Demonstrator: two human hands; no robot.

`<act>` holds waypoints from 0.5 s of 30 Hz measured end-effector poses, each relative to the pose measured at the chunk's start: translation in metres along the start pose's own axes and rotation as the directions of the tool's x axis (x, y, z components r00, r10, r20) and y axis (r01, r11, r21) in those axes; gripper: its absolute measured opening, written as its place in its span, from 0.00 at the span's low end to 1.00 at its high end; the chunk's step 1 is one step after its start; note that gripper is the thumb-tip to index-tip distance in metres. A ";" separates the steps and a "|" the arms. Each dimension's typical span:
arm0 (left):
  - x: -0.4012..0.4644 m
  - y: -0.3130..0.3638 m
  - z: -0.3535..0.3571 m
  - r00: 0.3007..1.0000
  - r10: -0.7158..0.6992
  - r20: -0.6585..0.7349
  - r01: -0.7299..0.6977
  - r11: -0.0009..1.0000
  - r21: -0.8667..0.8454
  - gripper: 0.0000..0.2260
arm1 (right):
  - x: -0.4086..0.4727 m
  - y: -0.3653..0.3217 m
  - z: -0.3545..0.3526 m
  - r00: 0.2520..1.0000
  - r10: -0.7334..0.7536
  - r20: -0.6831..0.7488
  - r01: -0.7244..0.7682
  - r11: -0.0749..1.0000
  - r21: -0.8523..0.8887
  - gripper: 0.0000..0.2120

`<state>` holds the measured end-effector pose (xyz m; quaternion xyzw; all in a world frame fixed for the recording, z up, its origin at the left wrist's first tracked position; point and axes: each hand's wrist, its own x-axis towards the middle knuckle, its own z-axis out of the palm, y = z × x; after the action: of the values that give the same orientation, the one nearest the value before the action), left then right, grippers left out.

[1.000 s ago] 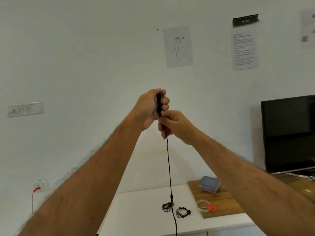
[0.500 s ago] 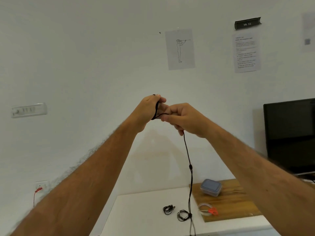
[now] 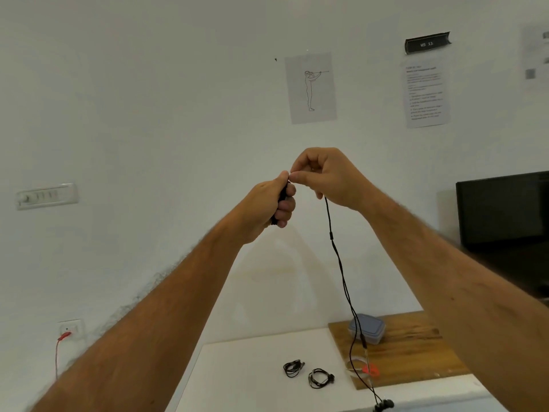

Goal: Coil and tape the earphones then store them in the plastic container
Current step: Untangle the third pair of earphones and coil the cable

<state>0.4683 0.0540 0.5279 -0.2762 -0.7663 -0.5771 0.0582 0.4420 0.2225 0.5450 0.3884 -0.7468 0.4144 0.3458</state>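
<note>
1. Both arms are raised in front of the wall. The left hand [image 3: 271,200] is curled around a small black bundle of cord already wound on its fingers.
2. The right hand [image 3: 325,176], just at its 2 o'clock and touching fingertip to fingertip, pinches the earphones [image 3: 341,263] cord between thumb and forefinger.
3. From that pinch the cord hangs slack towards 6 o'clock, past the splitter, with the earbuds dangling at the bottom edge of view, over the edge of the white worktop [image 3: 243,376].
4. The cord looks thin, light and limp; I judge it will spring loose unless the loops are kept clamped. The best hold is on the wire itself near the coil, not the buds.
5. The plastic container [image 3: 368,330], lid on, sits on the wooden board [image 3: 416,352] at 5 o'clock; the tape roll [image 3: 361,365] lies near it.
6. Two other coiled earphone sets [image 3: 309,373] rest on the worktop.
</note>
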 end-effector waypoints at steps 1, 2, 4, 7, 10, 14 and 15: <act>0.000 0.001 0.000 1.000 -0.002 0.013 0.003 1.000 -0.025 0.17 | 0.000 0.001 0.001 1.000 -0.002 -0.009 0.002 1.000 0.010 0.03; -0.001 0.002 0.000 1.000 -0.003 0.026 0.004 0.999 -0.046 0.17 | -0.001 0.003 0.003 1.000 0.003 -0.019 -0.003 1.000 0.028 0.03; -0.001 0.004 0.000 0.999 0.003 0.047 0.000 0.997 -0.079 0.17 | -0.002 0.008 0.006 0.999 0.030 -0.034 -0.027 0.995 0.096 0.04; 0.000 0.006 0.001 0.998 0.017 0.065 -0.010 0.993 -0.119 0.16 | -0.004 0.015 0.012 0.995 0.096 -0.017 -0.089 0.963 0.254 0.05; 0.000 0.008 0.001 0.995 0.053 0.089 -0.041 0.990 -0.138 0.15 | -0.009 0.019 0.021 0.989 0.150 0.014 -0.144 0.915 0.377 0.07; 0.001 0.009 0.000 0.992 0.080 0.101 -0.064 0.986 -0.154 0.17 | -0.017 0.020 0.034 0.978 0.203 0.051 -0.202 0.848 0.490 0.07; 0.002 0.009 0.000 0.991 0.089 0.102 -0.072 0.985 -0.154 0.17 | -0.019 0.020 0.036 0.974 0.217 0.068 -0.220 0.824 0.522 0.06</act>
<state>0.4714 0.0562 0.5361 -0.3416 -0.7110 -0.6144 0.0187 0.4262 0.2026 0.5072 0.3813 -0.6453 0.6386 0.1745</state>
